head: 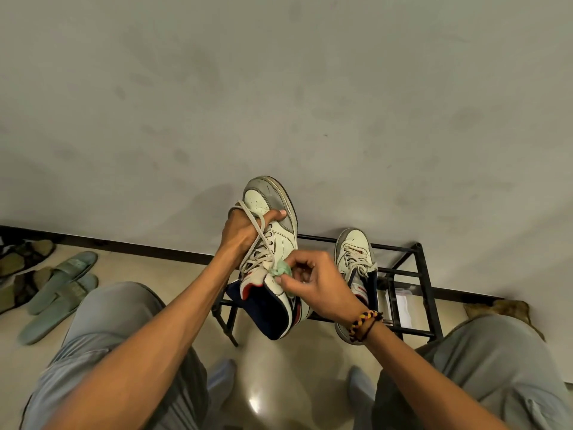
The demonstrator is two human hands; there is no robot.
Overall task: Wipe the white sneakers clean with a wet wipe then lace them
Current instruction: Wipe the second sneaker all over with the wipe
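Left hand grips the raised white sneaker round its laced forefoot, toe pointing to 12 o'clock. Right hand pinches a crumpled green wet wipe against the shoe's collar. At 3 o'clock, the second sneaker rests on a black rack.

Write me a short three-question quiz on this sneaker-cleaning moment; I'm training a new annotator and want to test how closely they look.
1. True or false: both sneakers are in the person's hands.
2. Which hand pinches the wipe? A) left B) right C) neither
3. Fill in: the second sneaker rests on a black ____.

Key
1. False. The left hand grips only the held sneaker; the other sits apart on the rack.
2. B, at the held sneaker's collar.
3. Rack.
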